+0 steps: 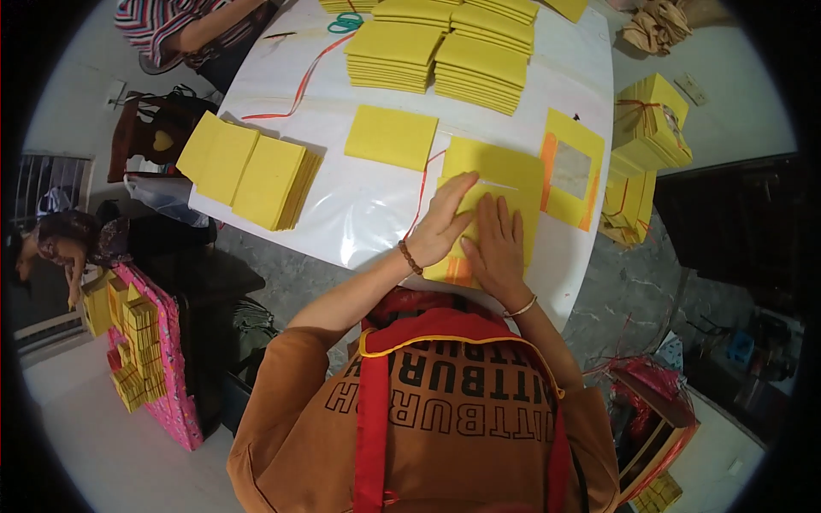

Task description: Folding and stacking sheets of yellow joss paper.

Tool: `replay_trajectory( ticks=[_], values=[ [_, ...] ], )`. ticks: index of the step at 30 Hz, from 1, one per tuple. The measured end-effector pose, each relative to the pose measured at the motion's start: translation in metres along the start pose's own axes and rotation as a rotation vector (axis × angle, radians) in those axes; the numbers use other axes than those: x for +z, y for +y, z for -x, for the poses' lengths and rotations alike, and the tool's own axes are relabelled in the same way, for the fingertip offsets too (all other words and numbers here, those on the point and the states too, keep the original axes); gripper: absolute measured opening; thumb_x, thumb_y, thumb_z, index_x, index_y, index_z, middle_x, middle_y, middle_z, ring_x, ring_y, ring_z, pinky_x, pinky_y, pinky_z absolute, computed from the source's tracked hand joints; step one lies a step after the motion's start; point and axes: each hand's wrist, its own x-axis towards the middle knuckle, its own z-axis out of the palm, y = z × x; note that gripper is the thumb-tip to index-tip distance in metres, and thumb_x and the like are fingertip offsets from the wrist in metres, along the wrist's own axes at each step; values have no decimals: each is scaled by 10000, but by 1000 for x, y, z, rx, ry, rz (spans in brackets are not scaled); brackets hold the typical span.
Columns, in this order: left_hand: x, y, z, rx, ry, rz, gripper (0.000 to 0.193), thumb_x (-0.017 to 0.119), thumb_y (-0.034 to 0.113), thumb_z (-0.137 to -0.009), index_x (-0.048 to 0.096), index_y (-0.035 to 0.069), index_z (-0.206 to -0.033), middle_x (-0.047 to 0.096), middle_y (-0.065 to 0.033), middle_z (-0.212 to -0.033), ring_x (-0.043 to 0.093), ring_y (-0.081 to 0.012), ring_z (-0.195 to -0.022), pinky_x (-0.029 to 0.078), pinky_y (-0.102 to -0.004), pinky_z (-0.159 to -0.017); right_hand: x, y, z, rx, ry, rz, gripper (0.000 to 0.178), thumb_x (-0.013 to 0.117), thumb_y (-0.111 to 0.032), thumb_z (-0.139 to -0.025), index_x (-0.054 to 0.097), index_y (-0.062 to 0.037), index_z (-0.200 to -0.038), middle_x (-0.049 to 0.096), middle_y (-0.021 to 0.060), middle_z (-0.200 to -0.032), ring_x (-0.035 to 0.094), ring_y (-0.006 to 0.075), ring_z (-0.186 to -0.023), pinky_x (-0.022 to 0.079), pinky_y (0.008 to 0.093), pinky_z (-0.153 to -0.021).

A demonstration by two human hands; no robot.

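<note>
Lettering (470, 383) crosses brown shirt (299, 436) — hands (499, 252) rest on yellow paper (528, 205).

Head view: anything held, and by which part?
No visible grip: the right hand lies flat on the yellow paper; the left hand rests along its left side.

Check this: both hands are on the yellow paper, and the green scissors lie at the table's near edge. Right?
Not quite: the head view shows the green scissors toward the far side of the table. The left hand and right hand are on the yellow paper.
</note>
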Motion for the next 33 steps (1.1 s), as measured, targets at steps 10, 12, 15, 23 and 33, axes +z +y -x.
replay_trajectory(
  ticks=[10,12,15,23,33],
  values=[
    [-14,21,38,228,-173,-478,633,663,209,-736,412,-9,-1275,442,-187,-1255,423,-346,-1161,358,-433,-940,2,0,-7,-36,-125,362,765,538,-523,-776,373,-35,-1342,281,178,-1434,213,372,-1341,111,628,-1036],
    [-19,20,37,220,-176,-465,625,659,199,-739,412,-12,-1273,455,-185,-1242,434,-341,-1150,362,-424,-935,-5,-2,-12,-11,-153,269,733,547,-456,-797,349,-21,-1353,268,185,-1439,200,364,-1348,105,596,-1053],
    [-20,21,37,189,-263,-572,600,638,180,-754,412,-11,-1275,481,-181,-1218,455,-330,-1134,377,-415,-914,-5,13,-12,82,-62,-138,685,552,-291,-831,274,2,-1384,227,189,-1458,170,334,-1364,96,510,-1086],
    [-1,31,24,381,-302,-987,525,545,186,-751,474,-4,-1235,528,-151,-987,517,-268,-886,446,-343,-756,-16,10,-14,419,177,-1038,748,488,-56,-869,7,-38,-1442,61,161,-1506,64,267,-1394,103,373,-1109],
    [26,15,-3,425,-190,-971,263,587,183,-695,570,23,-903,544,-90,-804,546,-222,-736,447,-321,-539,-38,38,-14,615,303,-1410,694,494,-168,-929,32,-73,-1437,181,164,-1460,232,291,-1340,197,401,-1088]
  ],
)
